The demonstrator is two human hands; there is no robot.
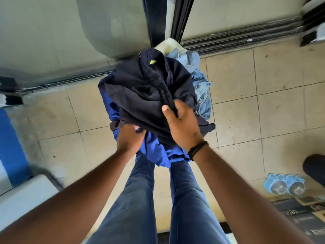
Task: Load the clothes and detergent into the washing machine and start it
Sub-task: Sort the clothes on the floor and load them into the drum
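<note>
The left hand [129, 136] grips the bundle's near underside, fingers curled into cloth; the right hand [181, 120] pinches a fold of the navy garment [149, 92] on top. The clothes [154, 150] hang above the tiled floor [246, 111], soft and floppy, best scooped from beneath. Beyond, denim [200, 85] trails loose.
</note>
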